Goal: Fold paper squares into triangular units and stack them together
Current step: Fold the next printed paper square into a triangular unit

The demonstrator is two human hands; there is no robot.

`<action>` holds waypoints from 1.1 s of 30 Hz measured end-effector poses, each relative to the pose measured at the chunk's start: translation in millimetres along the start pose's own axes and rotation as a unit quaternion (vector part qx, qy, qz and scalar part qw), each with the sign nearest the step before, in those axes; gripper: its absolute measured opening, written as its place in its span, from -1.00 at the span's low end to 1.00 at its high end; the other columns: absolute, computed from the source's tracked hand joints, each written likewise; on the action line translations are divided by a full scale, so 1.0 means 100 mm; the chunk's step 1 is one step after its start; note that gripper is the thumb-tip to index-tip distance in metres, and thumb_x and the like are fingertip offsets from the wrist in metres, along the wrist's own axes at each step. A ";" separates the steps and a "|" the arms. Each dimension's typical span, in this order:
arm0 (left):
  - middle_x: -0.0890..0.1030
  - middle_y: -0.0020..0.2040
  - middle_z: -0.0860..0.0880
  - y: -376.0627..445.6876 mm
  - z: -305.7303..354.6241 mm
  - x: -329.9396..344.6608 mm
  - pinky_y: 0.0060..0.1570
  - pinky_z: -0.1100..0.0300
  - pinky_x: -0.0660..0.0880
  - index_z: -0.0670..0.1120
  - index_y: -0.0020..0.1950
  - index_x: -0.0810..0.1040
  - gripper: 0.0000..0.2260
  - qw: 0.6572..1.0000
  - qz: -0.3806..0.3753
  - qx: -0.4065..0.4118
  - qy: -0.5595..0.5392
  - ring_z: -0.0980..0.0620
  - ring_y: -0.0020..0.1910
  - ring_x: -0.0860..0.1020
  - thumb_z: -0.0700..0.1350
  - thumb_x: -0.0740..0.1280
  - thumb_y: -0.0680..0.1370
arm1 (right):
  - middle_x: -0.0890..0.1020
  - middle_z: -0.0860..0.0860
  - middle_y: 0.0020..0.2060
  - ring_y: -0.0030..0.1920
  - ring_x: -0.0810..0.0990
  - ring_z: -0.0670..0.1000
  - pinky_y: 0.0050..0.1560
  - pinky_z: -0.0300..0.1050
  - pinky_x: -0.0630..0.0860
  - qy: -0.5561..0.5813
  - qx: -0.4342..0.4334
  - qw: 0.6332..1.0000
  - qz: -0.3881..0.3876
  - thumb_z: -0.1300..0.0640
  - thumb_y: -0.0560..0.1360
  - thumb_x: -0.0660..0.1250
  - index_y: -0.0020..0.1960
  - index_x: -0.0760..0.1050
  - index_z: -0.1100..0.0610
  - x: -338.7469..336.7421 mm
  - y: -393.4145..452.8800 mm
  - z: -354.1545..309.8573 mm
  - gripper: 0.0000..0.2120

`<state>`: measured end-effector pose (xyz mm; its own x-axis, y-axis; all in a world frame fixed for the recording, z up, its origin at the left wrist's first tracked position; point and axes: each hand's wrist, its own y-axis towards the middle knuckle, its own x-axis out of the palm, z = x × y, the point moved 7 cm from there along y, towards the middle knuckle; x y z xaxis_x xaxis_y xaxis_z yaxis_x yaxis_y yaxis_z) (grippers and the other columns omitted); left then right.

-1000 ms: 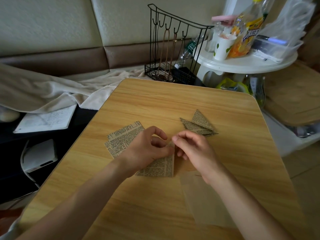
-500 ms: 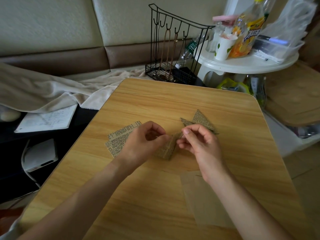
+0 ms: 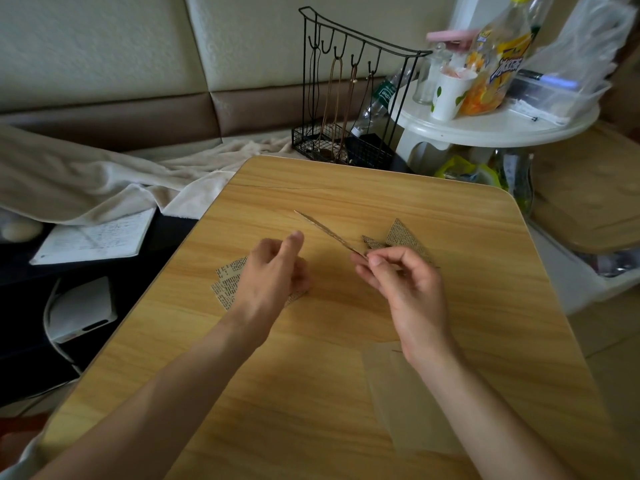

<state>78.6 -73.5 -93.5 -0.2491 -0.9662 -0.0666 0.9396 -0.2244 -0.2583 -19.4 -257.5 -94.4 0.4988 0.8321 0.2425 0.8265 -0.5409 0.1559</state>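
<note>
While the right hand point(image 3: 405, 285) is pinching the folded paper point(image 3: 329, 233) edge-on, its long axis is pointing up-left; the left hand point(image 3: 273, 271), loosely open and empty, is hovering nearer the unfolded squares point(image 3: 227, 284).

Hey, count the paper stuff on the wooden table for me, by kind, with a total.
Folded piece held in the right hand: 1
Piles of folded newsprint triangles: 1
Stacks of flat newsprint squares under the left hand: 1
Translucent sheets: 1
Total: 4
</note>
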 end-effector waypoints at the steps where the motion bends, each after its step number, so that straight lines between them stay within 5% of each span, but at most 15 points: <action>1: 0.68 -0.11 -0.17 -0.01 -0.04 0.08 -0.19 0.06 0.65 -0.20 0.09 0.58 -0.61 0.998 -0.042 -0.041 -0.038 -0.07 -0.21 0.69 0.15 0.32 0.63 | 0.71 0.21 -0.03 0.08 0.74 0.15 0.15 -0.02 0.67 -0.017 -0.005 1.000 -0.012 0.36 0.61 0.36 0.02 0.58 0.36 0.02 -0.01 0.01 -0.95; 4: 0.70 -0.10 -0.23 -0.11 -0.14 0.32 -0.25 0.18 0.62 -0.29 0.08 0.63 -0.58 0.972 -0.156 -0.132 -0.117 -0.12 -0.19 0.70 0.10 0.39 0.59 | 0.70 0.09 -0.06 0.06 0.72 0.05 0.12 -0.09 0.64 -0.106 -0.057 0.991 -0.061 0.38 0.59 0.38 -0.03 0.60 0.27 0.10 -0.03 -0.05 -0.94; 7: 0.70 -0.08 -0.21 -0.14 -0.17 0.39 -0.23 0.22 0.63 -0.27 0.03 0.66 -0.72 0.950 -0.190 -0.161 -0.190 -0.06 -0.18 0.70 -0.03 0.44 0.55 | 0.67 0.00 0.02 0.14 0.66 0.00 0.08 -0.16 0.60 -0.185 -0.116 0.970 -0.109 0.36 0.57 0.42 -0.03 0.65 0.22 0.18 -0.08 -0.12 -0.92; 10: 0.70 -0.07 -0.24 -0.13 -0.19 0.38 -0.20 0.22 0.65 -0.28 -0.03 0.67 -0.88 0.930 -0.199 -0.181 -0.251 -0.06 -0.14 0.71 -0.22 0.44 0.52 | 0.64 0.01 0.09 0.20 0.63 0.01 0.10 -0.08 0.61 -0.249 -0.157 0.950 -0.107 0.33 0.56 0.45 -0.01 0.68 0.19 0.19 -0.08 -0.16 -0.92; 14: 0.70 -0.01 -0.28 -0.13 -0.27 0.37 -0.16 0.17 0.67 -0.34 0.01 0.67 -0.86 0.926 -0.187 -0.200 -0.258 -0.10 -0.09 0.72 -0.30 0.45 0.48 | 0.69 0.00 -0.09 -0.05 0.70 0.02 0.01 0.06 0.64 -0.239 -0.110 0.960 -0.093 0.34 0.56 0.44 0.02 0.65 0.17 0.17 -0.08 -0.06 -0.89; 23: 0.71 0.01 -0.29 -0.12 -0.29 0.38 -0.09 0.14 0.67 -0.34 -0.04 0.68 -0.83 0.932 -0.162 -0.183 -0.267 -0.14 -0.02 0.73 -0.27 0.50 0.42 | 0.70 -0.09 -0.22 -0.18 0.69 -0.01 -0.11 -0.06 0.63 -0.276 -0.105 0.955 -0.039 0.31 0.55 0.45 -0.05 0.64 0.13 0.13 -0.10 -0.02 -0.90; 29: 0.60 0.24 -0.26 0.00 -0.12 0.11 0.07 0.08 0.66 -0.24 0.39 0.39 -0.46 0.958 -0.022 -0.099 -0.267 -0.12 0.13 0.69 -0.15 0.53 0.50 | 0.68 0.09 -0.26 -0.24 0.67 0.05 -0.18 -0.04 0.62 -0.199 0.012 0.980 -0.009 0.29 0.58 0.40 -0.06 0.61 0.13 0.00 -0.01 0.08 -0.91; 33: 0.43 0.34 -0.04 -0.03 0.12 -0.20 0.24 0.09 0.49 0.04 0.41 0.31 -0.48 0.990 0.101 0.093 0.020 -0.01 0.32 0.48 0.02 0.47 0.55 | 0.67 0.09 -0.27 -0.28 0.67 -0.01 -0.23 -0.08 0.59 -0.205 0.052 0.977 -0.019 0.28 0.58 0.37 -0.08 0.59 0.11 -0.04 0.01 0.12 -0.89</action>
<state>83.8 -55.3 -79.5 -0.0571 -0.9888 -0.1379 0.9972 -0.0499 -0.0549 -17.4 -260.1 -106.3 0.5119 0.8423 -0.1688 0.8581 -0.5108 0.0532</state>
